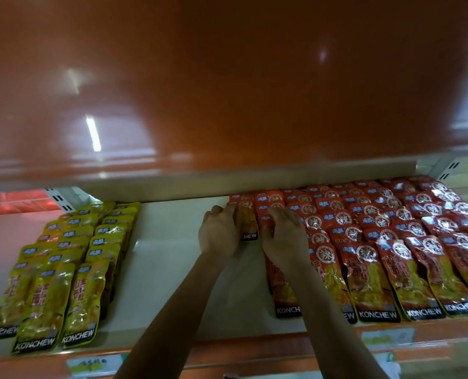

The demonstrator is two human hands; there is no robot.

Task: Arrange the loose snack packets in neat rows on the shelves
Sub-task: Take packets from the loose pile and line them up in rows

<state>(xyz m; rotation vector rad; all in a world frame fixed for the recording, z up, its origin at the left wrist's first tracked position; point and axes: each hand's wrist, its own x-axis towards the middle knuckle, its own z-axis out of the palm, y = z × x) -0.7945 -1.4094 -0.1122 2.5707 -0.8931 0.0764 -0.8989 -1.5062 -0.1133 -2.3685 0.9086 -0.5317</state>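
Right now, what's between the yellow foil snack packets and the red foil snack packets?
Head view: mostly bare white shelf board, plus the left hand touching the edge of the red foil snack packets.

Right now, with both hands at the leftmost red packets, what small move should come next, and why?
Probably press the red packet in the left hand flat, flush against the row under the right hand. That leftmost row stops short, with bare shelf before it, while neighbouring rows reach the front edge.
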